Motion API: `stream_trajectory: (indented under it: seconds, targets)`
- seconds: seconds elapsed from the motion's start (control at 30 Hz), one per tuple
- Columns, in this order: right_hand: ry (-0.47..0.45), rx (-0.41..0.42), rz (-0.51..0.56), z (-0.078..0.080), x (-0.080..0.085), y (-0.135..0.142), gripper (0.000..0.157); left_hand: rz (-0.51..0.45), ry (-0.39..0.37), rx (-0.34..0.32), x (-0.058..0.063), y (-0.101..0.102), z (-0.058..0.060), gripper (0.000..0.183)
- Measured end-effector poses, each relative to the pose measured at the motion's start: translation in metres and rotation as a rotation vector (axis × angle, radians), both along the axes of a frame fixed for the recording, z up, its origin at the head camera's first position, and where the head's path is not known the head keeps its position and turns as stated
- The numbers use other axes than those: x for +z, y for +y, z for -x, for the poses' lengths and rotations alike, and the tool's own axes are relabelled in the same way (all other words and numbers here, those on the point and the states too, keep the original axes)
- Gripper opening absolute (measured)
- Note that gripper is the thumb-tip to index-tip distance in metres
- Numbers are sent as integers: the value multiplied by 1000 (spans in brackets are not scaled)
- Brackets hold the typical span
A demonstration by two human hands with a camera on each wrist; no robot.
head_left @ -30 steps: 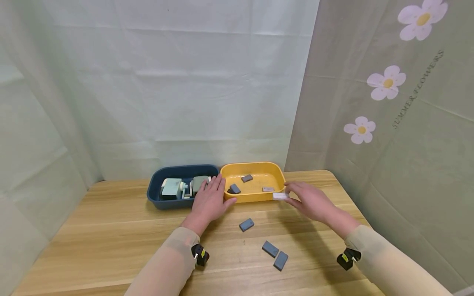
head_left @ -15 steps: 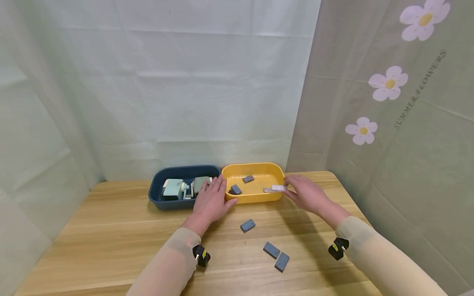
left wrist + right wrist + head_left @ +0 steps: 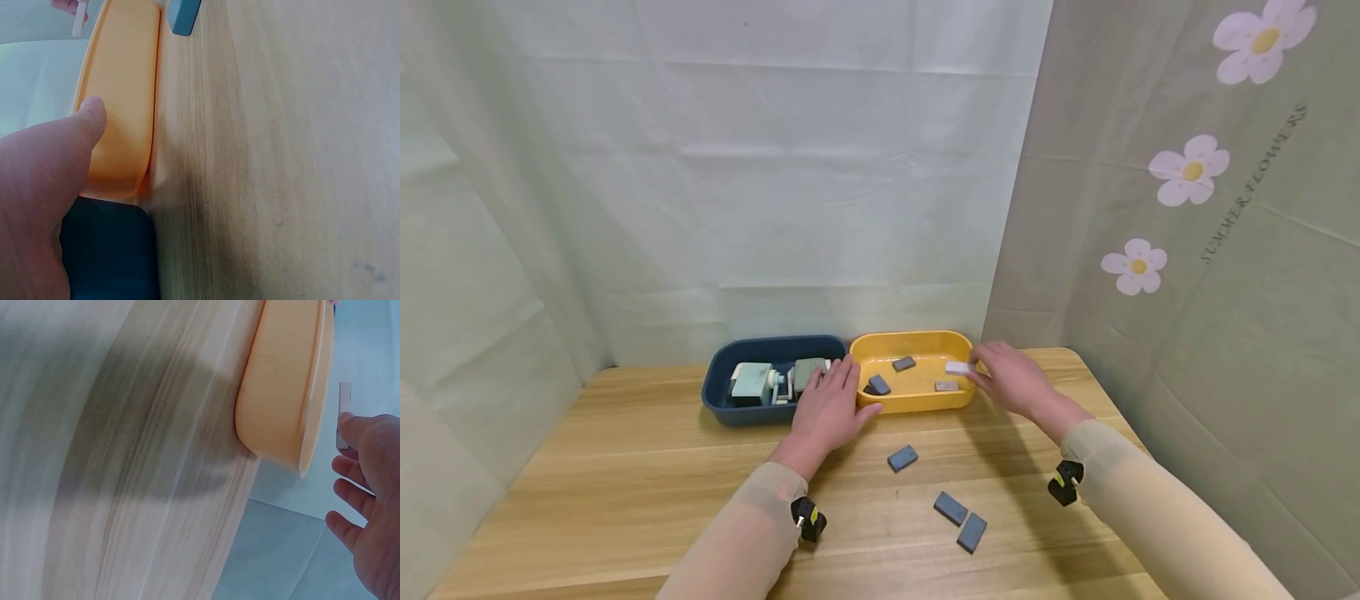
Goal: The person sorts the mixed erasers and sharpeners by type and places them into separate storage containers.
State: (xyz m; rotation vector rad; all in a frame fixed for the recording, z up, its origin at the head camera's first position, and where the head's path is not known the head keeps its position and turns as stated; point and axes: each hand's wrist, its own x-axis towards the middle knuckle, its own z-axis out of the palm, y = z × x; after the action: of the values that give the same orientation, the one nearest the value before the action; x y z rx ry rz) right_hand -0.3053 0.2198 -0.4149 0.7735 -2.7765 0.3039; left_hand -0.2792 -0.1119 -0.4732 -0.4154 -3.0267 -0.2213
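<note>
Head view: at the tabletop's (image 3: 647,475) far edge, the left hand (image 3: 827,408) rests where a navy tray (image 3: 745,417) meets a yellow tray (image 3: 917,405), fingers extended close together, thumb apart. The right hand (image 3: 1013,382) pinches a pale block (image 3: 958,367) over the yellow tray's right end. Left wrist view: the thumb appears against the yellow tray's wall. Right wrist view: thumb and finger pinch the block, other fingers spread. Positioning it seems the step in hand; next calls for a steady pinch clearing the rim.
</note>
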Motion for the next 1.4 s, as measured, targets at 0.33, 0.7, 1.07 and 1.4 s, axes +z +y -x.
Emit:
stream_trajectory:
  seconds: [0.33, 0.7, 1.07, 1.4]
  targets:
    - [-37, -32, -17, 14, 1, -10, 20, 5, 11, 2, -2, -1, 1, 95]
    - [-79, -68, -51, 29, -6, -13, 21, 5, 9, 1, -2, 0, 1, 96]
    - [-102, -99, -64, 40, -13, -13, 21, 0, 2, 5, 0, 1, -1, 96]
    - [-105, -94, -62, 42, -13, -16, 22, -11, -5, 14, -1, 1, -1, 96]
